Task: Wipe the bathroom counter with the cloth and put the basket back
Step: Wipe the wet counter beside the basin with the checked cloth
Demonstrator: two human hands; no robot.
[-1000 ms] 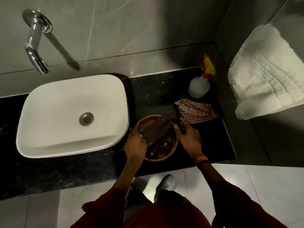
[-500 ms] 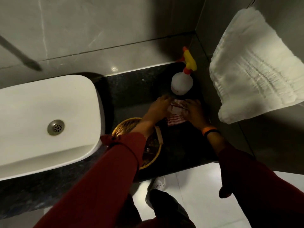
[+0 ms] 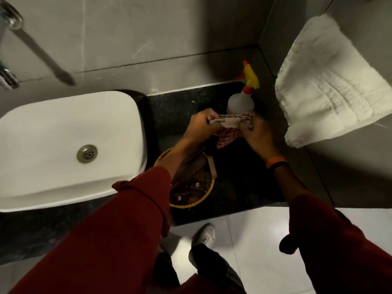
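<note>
A red-and-white checked cloth (image 3: 228,133) hangs above the dark stone counter (image 3: 244,183), stretched between both hands. My left hand (image 3: 200,126) grips its left end and my right hand (image 3: 255,132) grips its right end. The round yellow woven basket (image 3: 209,190) sits on the counter just right of the sink, below my left forearm, with dark packets and a brown box in it. My left sleeve hides part of the basket.
A white basin (image 3: 63,149) fills the left of the counter, with a chrome tap (image 3: 6,79) on the wall. A white spray bottle (image 3: 241,102) with a yellow trigger stands in the back corner. A white towel (image 3: 331,85) hangs on the right wall.
Both hands left the basket, reached back to the cloth by the spray bottle, and have lifted it off the counter between them. The view shifted right.
</note>
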